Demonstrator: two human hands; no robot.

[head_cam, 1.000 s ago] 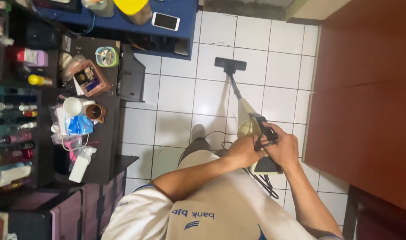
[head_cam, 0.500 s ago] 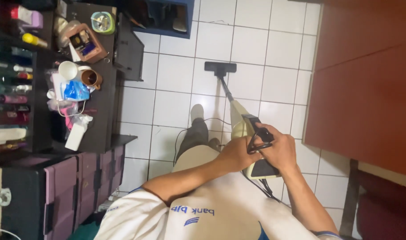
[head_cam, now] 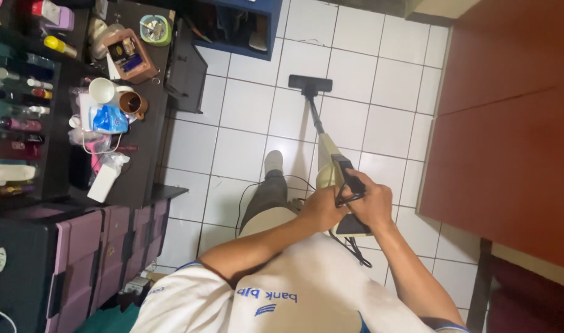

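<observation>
since the earlier frames the vacuum head (head_cam: 310,82) has slid up the tiles, nearer the blue shelf unit (head_cam: 245,28), and both hands have shifted a little up and left with the body of the machine.

nearest: white shirt with blue trim (head_cam: 282,290), both forearms reaching forward over it. left hand (head_cam: 322,209) is clenched on the rear of the stick vacuum (head_cam: 334,172), fingers wrapped over the cream body just beside the handle. right hand (head_cam: 371,203) is clenched round the black handle loop, knuckles up, touching the left hand's fingertips or very close to them; cannot tell which. below the hands a dark panel on the vacuum's back end shows. black cord (head_cam: 356,250) trails from the rear of the machine down past the right forearm; a loop of it also lies on the floor by the leg.

next out: one leg in dark trousers with a pale sock (head_cam: 273,163) planted on the white tiled floor (head_cam: 245,148), left of the vacuum body.

further: thin dark tube runs from the cream body up to the flat black vacuum head, which lies flat on the tiles.

left side: dark desk (head_cam: 146,142) carrying a white cup (head_cam: 101,90), brown mug (head_cam: 132,103), blue packet (head_cam: 109,118), small tray of oddments. purple drawers (head_cam: 103,253) beneath. right side: reddish-brown wooden panel (head_cam: 510,105).
</observation>
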